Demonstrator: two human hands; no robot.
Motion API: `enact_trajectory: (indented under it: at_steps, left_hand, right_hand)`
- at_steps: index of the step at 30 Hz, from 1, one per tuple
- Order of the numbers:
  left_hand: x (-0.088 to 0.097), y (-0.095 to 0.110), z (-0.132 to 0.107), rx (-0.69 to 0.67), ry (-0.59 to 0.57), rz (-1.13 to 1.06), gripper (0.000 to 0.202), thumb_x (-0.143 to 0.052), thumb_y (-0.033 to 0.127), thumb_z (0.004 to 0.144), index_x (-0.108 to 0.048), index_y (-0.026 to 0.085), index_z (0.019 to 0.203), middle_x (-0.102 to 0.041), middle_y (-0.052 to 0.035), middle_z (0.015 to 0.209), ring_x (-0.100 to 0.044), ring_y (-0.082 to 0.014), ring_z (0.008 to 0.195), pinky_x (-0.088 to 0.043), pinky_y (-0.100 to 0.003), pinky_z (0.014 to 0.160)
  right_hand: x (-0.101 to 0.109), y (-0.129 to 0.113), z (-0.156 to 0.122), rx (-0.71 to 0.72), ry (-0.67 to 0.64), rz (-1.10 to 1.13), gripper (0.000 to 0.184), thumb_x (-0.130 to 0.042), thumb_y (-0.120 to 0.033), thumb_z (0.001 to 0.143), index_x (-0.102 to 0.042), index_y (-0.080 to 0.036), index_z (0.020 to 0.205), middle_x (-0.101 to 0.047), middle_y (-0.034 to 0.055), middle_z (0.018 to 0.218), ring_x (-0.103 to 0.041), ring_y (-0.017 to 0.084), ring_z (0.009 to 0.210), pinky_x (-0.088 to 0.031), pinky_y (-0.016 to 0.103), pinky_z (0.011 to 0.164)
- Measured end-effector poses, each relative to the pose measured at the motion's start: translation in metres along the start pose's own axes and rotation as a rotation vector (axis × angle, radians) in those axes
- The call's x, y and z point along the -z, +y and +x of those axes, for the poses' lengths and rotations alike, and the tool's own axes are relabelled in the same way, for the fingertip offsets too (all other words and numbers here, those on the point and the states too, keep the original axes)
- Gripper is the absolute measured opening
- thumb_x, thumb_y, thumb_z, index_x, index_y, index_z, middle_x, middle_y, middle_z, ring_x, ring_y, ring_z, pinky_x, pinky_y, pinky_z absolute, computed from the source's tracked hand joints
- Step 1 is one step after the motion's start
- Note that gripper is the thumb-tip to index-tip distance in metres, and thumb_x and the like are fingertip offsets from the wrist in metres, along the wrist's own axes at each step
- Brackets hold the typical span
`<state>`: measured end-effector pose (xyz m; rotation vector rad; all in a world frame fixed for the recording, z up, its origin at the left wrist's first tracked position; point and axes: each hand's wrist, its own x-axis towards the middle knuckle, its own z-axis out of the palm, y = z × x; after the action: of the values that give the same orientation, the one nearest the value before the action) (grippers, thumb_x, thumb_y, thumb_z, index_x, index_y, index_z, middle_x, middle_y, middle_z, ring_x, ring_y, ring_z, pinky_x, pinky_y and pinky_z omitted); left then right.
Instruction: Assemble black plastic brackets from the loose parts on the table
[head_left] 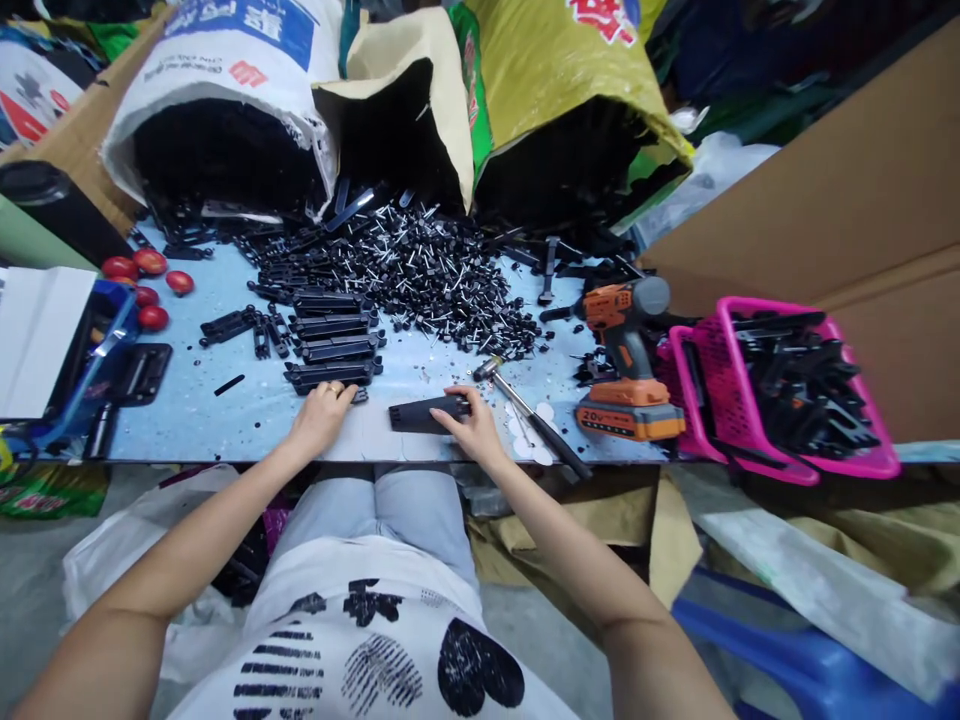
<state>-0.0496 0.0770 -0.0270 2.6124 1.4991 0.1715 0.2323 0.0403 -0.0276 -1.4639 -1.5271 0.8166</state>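
Observation:
My right hand point(471, 425) rests on the light-blue table point(225, 420) with its fingers closed over the right end of a flat black plastic part point(421, 414). My left hand point(322, 412) lies fingers-down on a small black piece point(358, 395) at the near end of a stack of long black plastic parts point(334, 345). A heap of small black pins with silver tips point(442, 275) covers the middle of the table behind both hands.
A hammer point(529, 415) and an orange cordless drill point(626, 360) lie right of my right hand. A pink basket point(780, 390) of black parts stands at the right edge. Open sacks point(225, 120) of black parts line the back. Red round things point(150, 285) and a blue tray point(82, 370) sit left.

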Motion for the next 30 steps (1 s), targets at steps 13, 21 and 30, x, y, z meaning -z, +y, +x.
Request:
enact_trajectory:
  at_steps: [13,21,30]
  left_hand:
    - [0.021,0.020,-0.010,0.177,0.211,-0.739,0.032,-0.048,0.024,0.087,-0.055,0.015,0.116,-0.060,-0.0094,0.098,-0.060,-0.0179,0.082,-0.051,-0.032,0.074]
    - [0.032,0.064,-0.011,0.395,0.217,-1.324,0.044,-0.051,0.042,0.086,-0.054,0.014,0.120,-0.056,-0.0014,0.080,-0.044,-0.0037,0.042,-0.036,-0.018,0.040]
    - [0.041,0.063,-0.015,0.185,0.390,-0.776,0.037,-0.049,0.029,0.089,-0.058,0.019,0.123,-0.056,-0.0064,0.090,-0.057,-0.0169,0.086,-0.047,-0.030,0.081]
  right_hand:
    - [-0.026,-0.021,0.018,0.423,-0.414,-0.341,0.041,-0.049,-0.038,0.090,-0.051,-0.025,0.129,-0.059,0.0110,0.119,-0.053,0.025,0.113,-0.039,0.048,0.100]
    - [-0.064,-0.055,0.016,-0.251,-0.356,0.659,0.054,-0.050,-0.054,0.084,-0.045,-0.027,0.131,-0.063,0.0014,0.081,-0.063,0.016,0.060,-0.057,0.033,0.059]
    - [-0.042,-0.057,0.018,0.123,-0.366,0.256,0.054,-0.065,-0.043,0.077,-0.055,-0.026,0.128,-0.064,0.0043,0.104,-0.060,0.014,0.071,-0.055,0.031,0.067]
